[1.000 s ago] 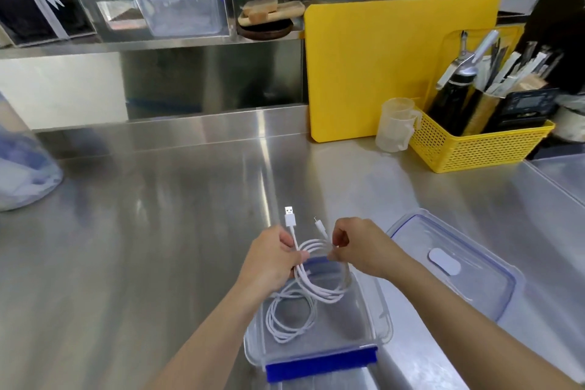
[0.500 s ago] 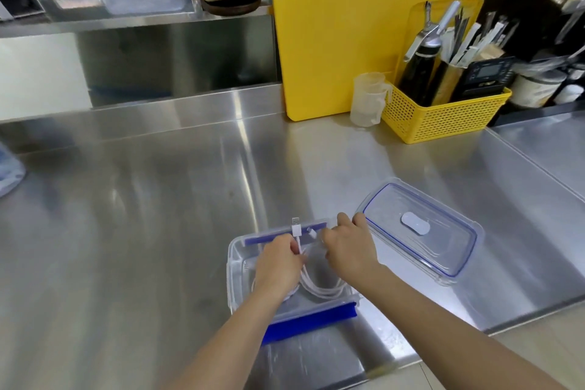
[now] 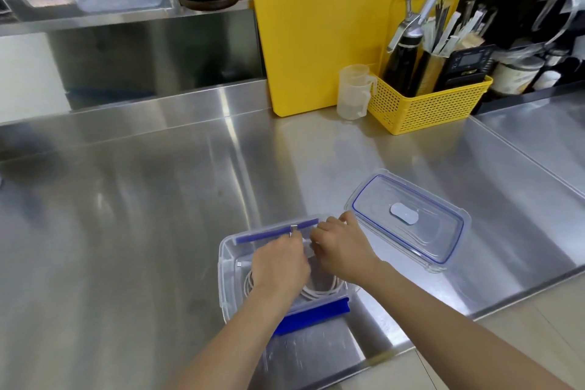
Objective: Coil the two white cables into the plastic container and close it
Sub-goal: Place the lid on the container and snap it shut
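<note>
Head view shows a stainless steel counter [image 3: 142, 215] carrying a clear rectangular plastic container with blue clips [image 3: 229, 266] near its front edge. Just right of that container lies its clear blue-rimmed lid [image 3: 408, 218], off and flat. Far behind the container stand a yellow cutting board [image 3: 319, 28] and a yellow perforated basket [image 3: 424, 104]. Both hands reach into the container: the left hand [image 3: 278, 266] and right hand [image 3: 343, 247] have fingers curled, pinching the coiled white cables [image 3: 319, 293] lying inside.
</note>
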A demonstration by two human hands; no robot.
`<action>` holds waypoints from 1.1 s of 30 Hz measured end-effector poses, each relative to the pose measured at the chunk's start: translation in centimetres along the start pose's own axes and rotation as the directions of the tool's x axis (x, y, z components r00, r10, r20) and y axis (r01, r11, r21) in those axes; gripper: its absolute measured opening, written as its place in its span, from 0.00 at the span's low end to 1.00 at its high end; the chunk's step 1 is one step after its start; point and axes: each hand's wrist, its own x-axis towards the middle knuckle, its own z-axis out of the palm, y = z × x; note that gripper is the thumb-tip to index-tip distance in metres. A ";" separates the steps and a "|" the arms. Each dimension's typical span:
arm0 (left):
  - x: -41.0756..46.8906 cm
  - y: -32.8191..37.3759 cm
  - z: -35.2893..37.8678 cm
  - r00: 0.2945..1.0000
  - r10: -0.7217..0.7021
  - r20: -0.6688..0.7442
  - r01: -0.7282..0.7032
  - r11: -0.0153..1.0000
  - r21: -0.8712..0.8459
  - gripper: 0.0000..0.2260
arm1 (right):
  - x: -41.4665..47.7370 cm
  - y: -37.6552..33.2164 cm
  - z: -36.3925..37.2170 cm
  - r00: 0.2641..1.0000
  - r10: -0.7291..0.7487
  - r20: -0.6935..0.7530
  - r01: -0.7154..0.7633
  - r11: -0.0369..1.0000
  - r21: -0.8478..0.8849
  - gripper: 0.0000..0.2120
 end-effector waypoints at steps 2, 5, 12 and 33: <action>0.0 0.1 -0.4 0.980 0.062 -0.187 -0.067 0.997 -0.024 0.13 | -0.3 0.7 0.1 0.993 0.058 -0.102 -0.047 0.993 0.109 0.06; 1.0 0.0 0.0 0.940 0.119 -0.319 -0.135 0.990 -0.028 0.18 | -0.7 1.8 -0.6 0.971 0.121 -0.205 -0.093 0.986 0.141 0.11; 3.8 3.4 0.2 0.969 0.203 -0.142 -0.206 0.979 -0.005 0.29 | -3.0 6.8 -1.5 0.938 0.323 -0.123 -0.310 0.944 0.114 0.24; 11.8 14.6 6.0 0.951 -0.220 0.217 0.274 0.926 -0.260 0.38 | -10.7 19.0 1.5 0.614 0.774 0.156 -0.777 0.556 0.296 0.29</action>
